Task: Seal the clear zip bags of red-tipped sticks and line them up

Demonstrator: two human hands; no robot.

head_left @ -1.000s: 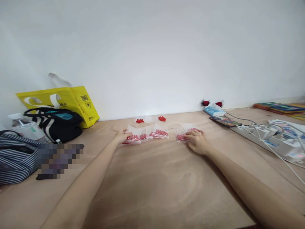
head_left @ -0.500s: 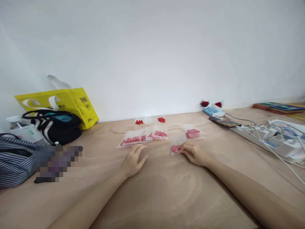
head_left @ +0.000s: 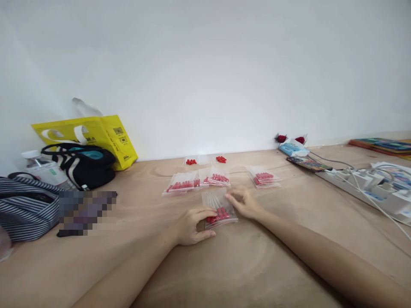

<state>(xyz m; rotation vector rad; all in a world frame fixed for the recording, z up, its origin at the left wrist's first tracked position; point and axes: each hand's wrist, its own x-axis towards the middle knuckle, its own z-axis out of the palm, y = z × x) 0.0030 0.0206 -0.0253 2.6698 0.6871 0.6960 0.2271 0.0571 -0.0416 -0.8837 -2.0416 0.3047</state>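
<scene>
A clear zip bag point(head_left: 213, 200) with red capsules point(head_left: 221, 212) inside lies flat on the table between my hands. My left hand point(head_left: 194, 226) rests at its left side, thumb and fingers apart, with fingertips touching the bag by the capsules. At the bag's upper right edge, my right hand point(head_left: 245, 203) has its thumb and fingers drawn together on the plastic. Just beyond lie more bags of red capsules: a left group point(head_left: 181, 185), an overlapping middle group point(head_left: 218, 179) and a right stack point(head_left: 264, 177).
Near the wall are two small heaps of red capsules point(head_left: 191, 162) on clear plastic. A yellow bag point(head_left: 125, 145), a black bag point(head_left: 96, 171) and a striped bag point(head_left: 28, 214) stand left. To the right are a tissue pack point(head_left: 293, 149), a power strip point(head_left: 366, 188) with cables, and boards point(head_left: 382, 145).
The nearest bag of capsules has moved left and toward me with my right hand. My left hand has shifted right and nearer, reaching the bag. The view has shifted slightly.
</scene>
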